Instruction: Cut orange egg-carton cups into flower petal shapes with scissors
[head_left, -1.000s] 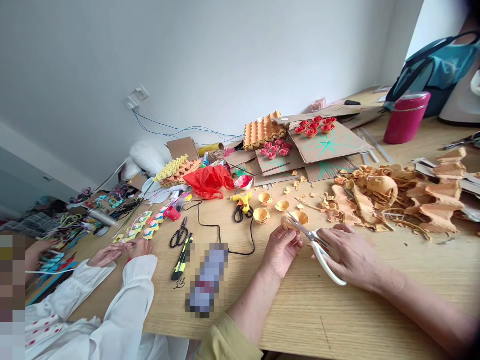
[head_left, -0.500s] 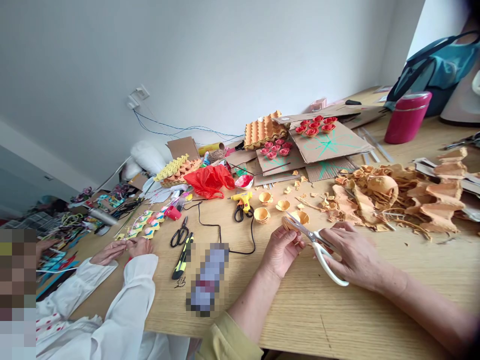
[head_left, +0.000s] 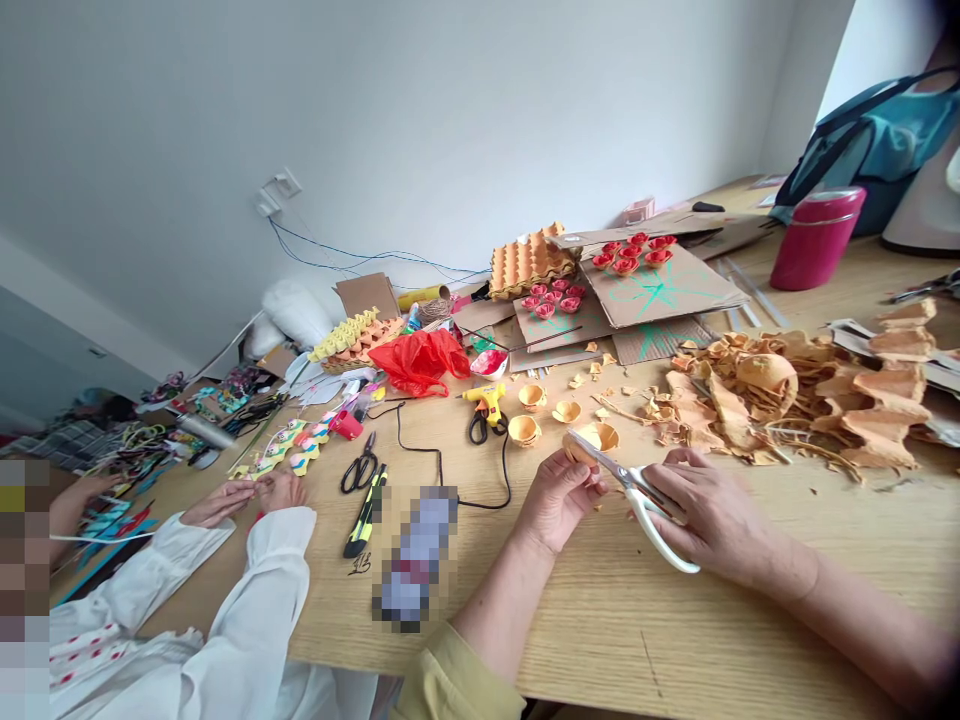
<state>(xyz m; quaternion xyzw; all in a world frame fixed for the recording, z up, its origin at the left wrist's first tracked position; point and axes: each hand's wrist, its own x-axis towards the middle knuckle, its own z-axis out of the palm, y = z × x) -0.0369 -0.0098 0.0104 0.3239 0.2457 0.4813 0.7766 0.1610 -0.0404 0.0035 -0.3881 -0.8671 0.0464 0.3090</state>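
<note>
My left hand (head_left: 564, 492) pinches a small orange egg-carton cup (head_left: 576, 452), partly hidden behind the blades and fingers. My right hand (head_left: 709, 515) is closed round the white handles of a pair of scissors (head_left: 651, 520). Their blades reach across the cup's rim, pointing up and left, and look nearly together. Just behind lies another cut cup (head_left: 602, 436) on the table. More orange cups (head_left: 524, 431) sit to the left of it, close to a yellow glue gun (head_left: 486, 400).
Torn egg-carton scraps (head_left: 750, 390) heap at the right. Red paper-pulp flowers (head_left: 630, 255) rest on cardboard (head_left: 667, 290) at the back. Black scissors (head_left: 360, 470), a cutter knife (head_left: 367, 515) and a blurred phone-like object (head_left: 416, 560) lie left. A co-worker's hands (head_left: 255, 495) work further left.
The scissor blades have drawn closer together on the cup's edge. Both my hands stay in nearly the same place.
</note>
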